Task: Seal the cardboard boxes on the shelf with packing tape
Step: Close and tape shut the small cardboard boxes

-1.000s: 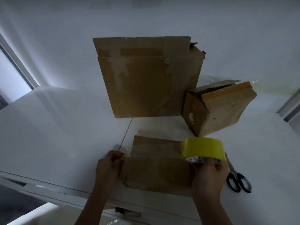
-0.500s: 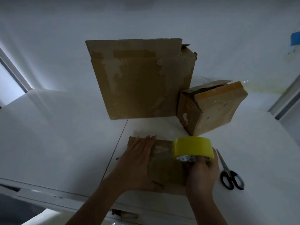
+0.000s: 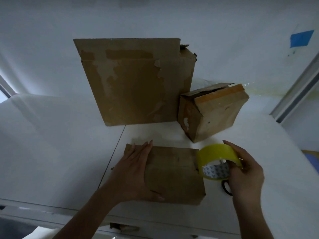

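- My left hand (image 3: 136, 171) lies flat on the left part of the low cardboard box (image 3: 174, 175). The fingers are straight and together and point away from me, and the palm presses on the top. The thumb runs along the box's near side.
- My right hand (image 3: 245, 173) is clamped on the yellow tape roll (image 3: 217, 156). The fingers curl over its outer band and the thumb is at the printed white core.
- I hold the roll tilted at the box's right edge, with its open side turned towards me. I cannot tell whether it touches the cardboard.
- The low box lies flat on the white shelf (image 3: 51, 144), close to the front edge, between my two hands.
- Just under the roll, beside my right hand, a black handle loop of the scissors (image 3: 226, 188) shows on the shelf. The rest is hidden.
- Further back, a small box (image 3: 215, 114) sits at an angle, with a top flap ajar and an orange strip along one upper edge.
- Just to its left stands the large box (image 3: 136, 83), upright at the wall, its face marked with pale torn patches.
- High on the wall to the right is a blue patch of tape (image 3: 301, 38).
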